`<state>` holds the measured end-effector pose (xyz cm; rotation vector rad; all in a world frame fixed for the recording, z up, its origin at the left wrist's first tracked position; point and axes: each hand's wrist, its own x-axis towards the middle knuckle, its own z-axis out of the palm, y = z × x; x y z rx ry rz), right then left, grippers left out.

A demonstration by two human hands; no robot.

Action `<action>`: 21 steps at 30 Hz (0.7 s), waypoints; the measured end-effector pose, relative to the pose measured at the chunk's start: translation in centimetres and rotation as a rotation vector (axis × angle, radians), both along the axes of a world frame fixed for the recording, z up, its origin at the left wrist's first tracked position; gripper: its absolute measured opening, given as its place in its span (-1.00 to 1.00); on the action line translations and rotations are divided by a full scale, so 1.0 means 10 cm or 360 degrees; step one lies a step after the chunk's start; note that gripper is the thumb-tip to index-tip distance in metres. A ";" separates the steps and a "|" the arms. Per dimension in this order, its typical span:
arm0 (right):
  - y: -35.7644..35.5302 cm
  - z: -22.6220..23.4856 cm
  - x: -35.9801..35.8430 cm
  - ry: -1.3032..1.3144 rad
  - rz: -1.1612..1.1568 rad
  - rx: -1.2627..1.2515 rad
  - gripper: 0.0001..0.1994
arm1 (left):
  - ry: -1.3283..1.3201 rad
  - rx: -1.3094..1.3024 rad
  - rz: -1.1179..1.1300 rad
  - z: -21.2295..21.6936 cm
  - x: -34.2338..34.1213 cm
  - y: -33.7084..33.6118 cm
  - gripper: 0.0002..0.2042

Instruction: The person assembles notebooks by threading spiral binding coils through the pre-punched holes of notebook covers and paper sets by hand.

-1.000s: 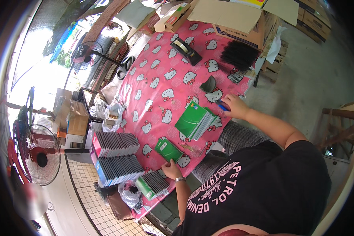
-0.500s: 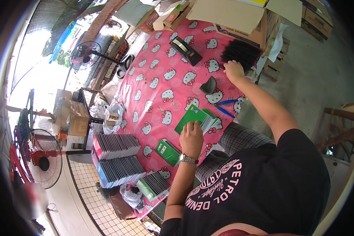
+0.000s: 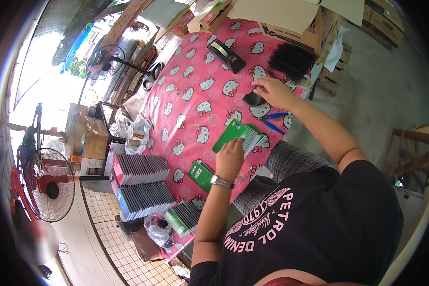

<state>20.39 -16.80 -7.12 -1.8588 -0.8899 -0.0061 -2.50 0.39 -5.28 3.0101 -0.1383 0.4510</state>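
Fingertips of the right hand (image 3: 271, 91) pinch a small dark packet (image 3: 252, 99) at twelve o'clock on the pink tablecloth (image 3: 195, 95). Left hand (image 3: 229, 159) presses flat on green booklets (image 3: 238, 136), probably light, thin, slippery; best gripped by edges.

Grey concrete floor (image 3: 386, 90), standing fans (image 3: 50, 186), cardboard boxes (image 3: 291, 19), bright daylight left

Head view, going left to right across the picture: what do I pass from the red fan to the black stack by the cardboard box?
Red fan → rows of slim cases → small green box → left hand on the green card stack → right hand → black bundle.
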 end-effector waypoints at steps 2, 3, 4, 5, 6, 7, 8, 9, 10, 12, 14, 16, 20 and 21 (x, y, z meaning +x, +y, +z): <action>-0.03 0.06 -0.11 -0.0057 0.0166 -0.0026 -0.80 | 0.0213 -0.0266 0.0021 0.20 0.03 0.10 -0.72; -0.04 0.08 -0.16 -0.0085 0.0252 -0.0040 -0.81 | 0.0321 -0.0399 0.0034 0.29 0.04 0.13 -0.73; -0.04 0.12 -0.24 -0.0081 0.0342 0.0000 -0.81 | 0.0304 -0.0391 0.0094 0.37 0.03 0.15 -0.72; -0.01 0.18 -0.33 -0.0078 0.0433 0.0041 -0.81 | 0.0288 -0.0381 0.0154 0.44 0.01 0.18 -0.71; 0.01 0.24 -0.40 -0.0075 0.0524 0.0082 -0.81 | 0.0271 -0.0371 0.0213 0.48 0.02 0.19 -0.71; 0.01 0.34 -0.48 0.0045 0.0588 0.0033 -0.79 | 0.0101 -0.0328 0.0257 0.50 0.02 0.19 -0.73; 0.05 0.32 -0.51 0.0032 0.0586 0.0103 -0.78 | 0.0004 -0.0319 0.0276 0.47 0.04 0.20 -0.74; 0.10 0.28 -0.54 0.0019 0.0583 0.0173 -0.78 | -0.0092 -0.0310 0.0296 0.41 0.09 0.19 -0.76; 0.13 0.28 -0.55 0.0002 0.0584 0.0244 -0.77 | -0.0194 -0.0300 0.0317 0.35 0.13 0.19 -0.77; 0.18 0.28 -0.57 -0.0004 0.0544 0.0275 -0.76 | -0.0221 -0.0208 0.0395 0.23 0.19 0.17 -0.81; 0.21 0.27 -0.57 -0.0013 0.0496 0.0273 -0.75 | -0.0248 -0.0164 0.0426 0.20 0.25 0.14 -0.83; 0.25 0.28 -0.56 -0.0052 0.0456 0.0258 -0.74 | -0.0302 -0.0145 0.0417 0.21 0.32 0.13 -0.84; 0.30 0.23 -0.58 -0.0169 0.0427 0.0279 -0.83 | -0.0266 -0.0257 0.0322 0.20 0.36 0.20 -0.84; 0.28 0.24 -0.58 -0.0137 0.0466 0.0292 -0.82 | -0.0231 -0.0282 0.0318 0.21 0.35 0.21 -0.84</action>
